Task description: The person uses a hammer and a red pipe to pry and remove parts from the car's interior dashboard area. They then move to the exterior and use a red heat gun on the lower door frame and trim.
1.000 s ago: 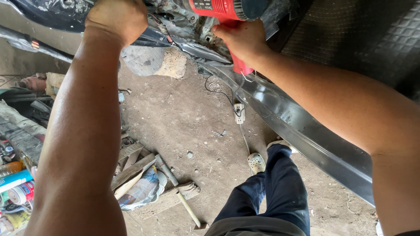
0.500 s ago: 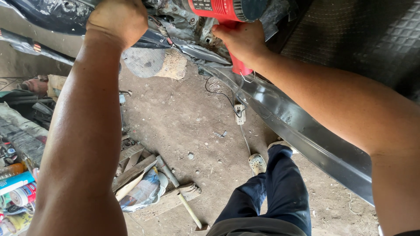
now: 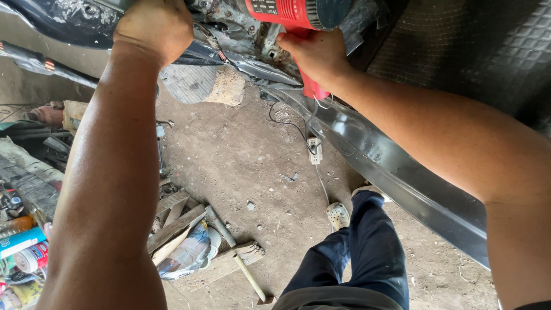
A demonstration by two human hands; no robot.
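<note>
Two bare hands reach up and away from the camera to the underside of a vehicle body at the far edge of the view. Closed tight, the right hand [image 3: 313, 54] grips the handle of a red power tool [image 3: 290, 12], which looks like a heat gun. Its red and dark barrel lies crosswise, left to right, just above the fist, and the handle drops down through the palm toward the near side. A thin cord hangs from the handle to a white plug socket [image 3: 314, 150] on the dirt floor [image 3: 241, 166].

Also closed, the left hand [image 3: 154, 26] is a fist pressed against the rusty, flaking metal [image 3: 229, 26] to the left of the tool; what it holds cannot be seen. Only a short stretch of that metal lies between the two hands, and the right hand alone touches the tool.

A long grey sill panel [image 3: 402, 178] runs diagonally from under the right hand toward the near right, bounding that side. Below, open dirt lies between the arms. Wood scraps [image 3: 183, 221] and spray cans [image 3: 23, 247] sit near left; the person's blue trouser leg [image 3: 356, 252] and pale shoe [image 3: 338, 215] stand near centre.
</note>
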